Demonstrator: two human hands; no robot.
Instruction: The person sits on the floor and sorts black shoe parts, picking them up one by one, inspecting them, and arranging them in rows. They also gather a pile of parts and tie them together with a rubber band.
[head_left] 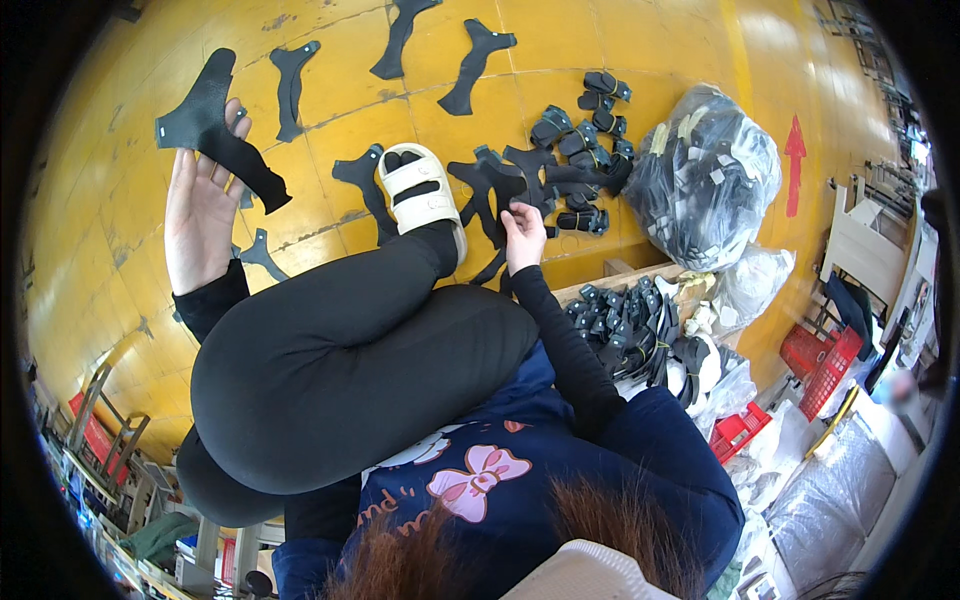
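The yellow floor spreads widest around us; over it fold the seated person's black-trousered legs, one foot in a cream sandal; to the person's right stands a bulging clear plastic sack of dark pieces, and nearer, just beside the right sleeve, lies a crowded heap of dark pieces; between sandal and sack sit small dark bundles, some bound with yellow bands; loose dark pieces, forked at one end, lie apart on the floor beyond the foot; the left hand is raised, palm showing, its fingers grasping a black forked piece, which hangs in the air above the floor, left of the sandal, its long tail slanting down to the right; the right hand is low beside the sandal, fingers bent at an overlapping dark cluster; whether they grip a piece I cannot tell.
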